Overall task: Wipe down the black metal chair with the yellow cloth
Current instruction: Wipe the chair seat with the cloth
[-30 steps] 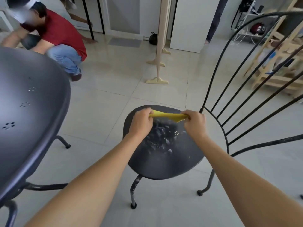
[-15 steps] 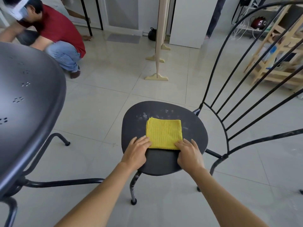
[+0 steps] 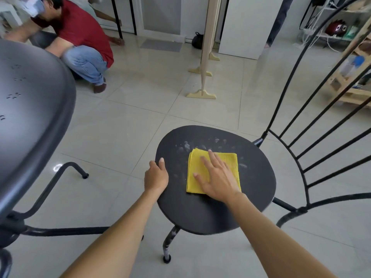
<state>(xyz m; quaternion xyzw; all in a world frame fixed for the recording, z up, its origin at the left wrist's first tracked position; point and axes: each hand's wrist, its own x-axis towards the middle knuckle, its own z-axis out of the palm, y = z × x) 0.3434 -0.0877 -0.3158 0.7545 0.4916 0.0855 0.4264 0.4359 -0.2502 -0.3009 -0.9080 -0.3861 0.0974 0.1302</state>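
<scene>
The black metal chair has a round seat (image 3: 202,213) in the lower middle, with white smears on its far half, and a back of thin rods (image 3: 313,125) at the right. A folded yellow cloth (image 3: 229,160) lies flat on the seat. My right hand (image 3: 217,178) rests palm-down on the cloth with fingers spread, covering its near right part. My left hand (image 3: 156,176) grips the seat's left rim, thumb on top.
A dark round metal table (image 3: 34,109) with curved legs fills the left side. A person in a red shirt (image 3: 80,35) crouches on the tiled floor at the far left. A wooden stand (image 3: 201,94) rises behind the chair, and wooden shelves (image 3: 349,85) stand at the far right.
The cloth, first held stretched between both hands, was laid flat on the seat. My right hand has slid onto it, and my left hand has moved to the seat's left rim.
</scene>
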